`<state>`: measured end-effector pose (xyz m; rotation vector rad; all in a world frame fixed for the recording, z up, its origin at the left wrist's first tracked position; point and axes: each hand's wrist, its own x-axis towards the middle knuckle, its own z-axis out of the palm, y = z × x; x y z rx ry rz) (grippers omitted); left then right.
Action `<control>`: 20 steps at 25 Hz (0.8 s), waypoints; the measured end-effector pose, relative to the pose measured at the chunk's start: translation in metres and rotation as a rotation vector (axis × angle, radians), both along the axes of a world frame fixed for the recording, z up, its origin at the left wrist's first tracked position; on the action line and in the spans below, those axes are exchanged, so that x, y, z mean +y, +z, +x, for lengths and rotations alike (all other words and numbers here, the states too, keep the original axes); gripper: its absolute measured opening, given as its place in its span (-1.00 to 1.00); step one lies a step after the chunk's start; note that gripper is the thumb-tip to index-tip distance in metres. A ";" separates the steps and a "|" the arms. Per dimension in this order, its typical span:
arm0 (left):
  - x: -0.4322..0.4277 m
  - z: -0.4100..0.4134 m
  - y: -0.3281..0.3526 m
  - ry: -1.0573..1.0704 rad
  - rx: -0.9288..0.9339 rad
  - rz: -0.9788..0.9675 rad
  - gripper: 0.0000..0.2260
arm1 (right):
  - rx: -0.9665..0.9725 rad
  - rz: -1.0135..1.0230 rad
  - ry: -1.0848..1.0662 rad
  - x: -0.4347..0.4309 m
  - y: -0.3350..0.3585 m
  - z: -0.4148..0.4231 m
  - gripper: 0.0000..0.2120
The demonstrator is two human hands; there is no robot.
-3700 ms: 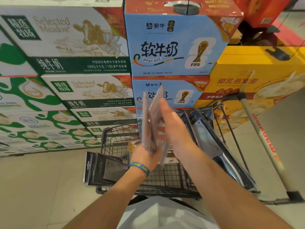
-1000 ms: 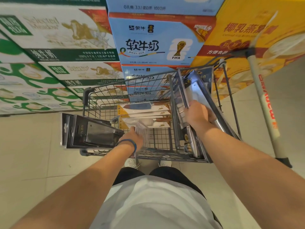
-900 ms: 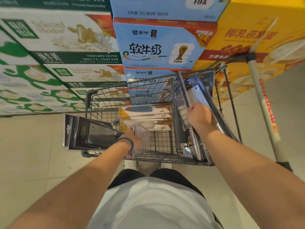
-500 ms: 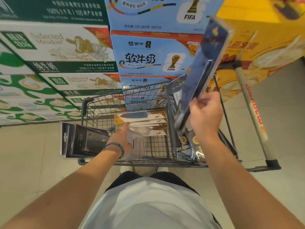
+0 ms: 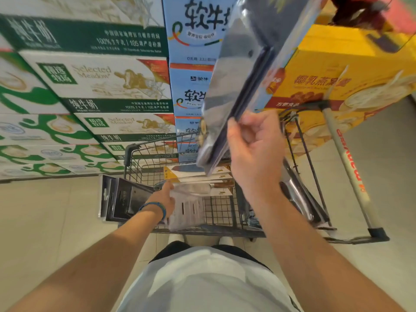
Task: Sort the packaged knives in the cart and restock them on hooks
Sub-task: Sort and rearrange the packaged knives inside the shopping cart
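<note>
The right hand (image 5: 254, 152) has lifted its pinched dark knife packs (image 5: 240, 84) higher above the cart (image 5: 221, 210); the left hand (image 5: 164, 197) grips clear packs (image 5: 186, 210) inside. Stacked milk cartons (image 5: 101, 79) flank the tiled floor (image 5: 45, 221).

Raised pack clipped at 12 o'clock; grips partly masked.
Knife package (image 5: 243, 70) in the right hand (image 5: 254, 152) ran off the top edge toward 1 o'clock, smeared, print unreadable. Left hand (image 5: 164, 198) at 7 o'clock gripped clear packs (image 5: 188, 210); fingertips hidden under them, contents too hazy to tell. Right forearm covered the cart (image 5: 157, 154) toward 4 o'clock. Red object (image 5: 360, 12) at 1 o'clock: blurred, cropped, unidentifiable.
</note>
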<state>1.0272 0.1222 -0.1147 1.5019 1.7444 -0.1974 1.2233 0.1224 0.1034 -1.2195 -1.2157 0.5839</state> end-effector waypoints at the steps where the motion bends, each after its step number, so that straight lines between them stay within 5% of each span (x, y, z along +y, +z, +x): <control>1: -0.001 0.000 0.000 -0.004 0.000 0.027 -0.67 | -0.004 -0.043 0.008 -0.001 -0.011 -0.007 -0.69; 5: -0.002 -0.002 -0.004 0.046 0.031 0.112 -0.72 | -0.121 -0.252 0.009 -0.011 -0.069 -0.024 -0.76; 10: 0.004 -0.003 -0.001 0.170 -0.115 0.028 -0.73 | -0.671 -0.832 0.149 -0.041 -0.164 -0.025 -0.77; 13: 0.006 0.000 -0.001 0.107 -0.009 -0.036 -0.70 | -0.775 -0.882 0.347 -0.074 -0.202 -0.023 -0.90; 16: 0.005 0.005 0.011 0.156 -0.122 -0.101 -0.55 | -0.897 -0.916 0.515 -0.092 -0.221 -0.021 -0.84; 18: 0.008 0.017 0.018 0.260 -0.296 -0.094 -0.15 | -0.963 -1.004 0.578 -0.090 -0.226 -0.021 -0.81; 20: 0.012 0.036 0.024 0.061 -0.277 -0.081 -0.15 | -0.946 -1.088 0.650 -0.086 -0.229 -0.020 -0.75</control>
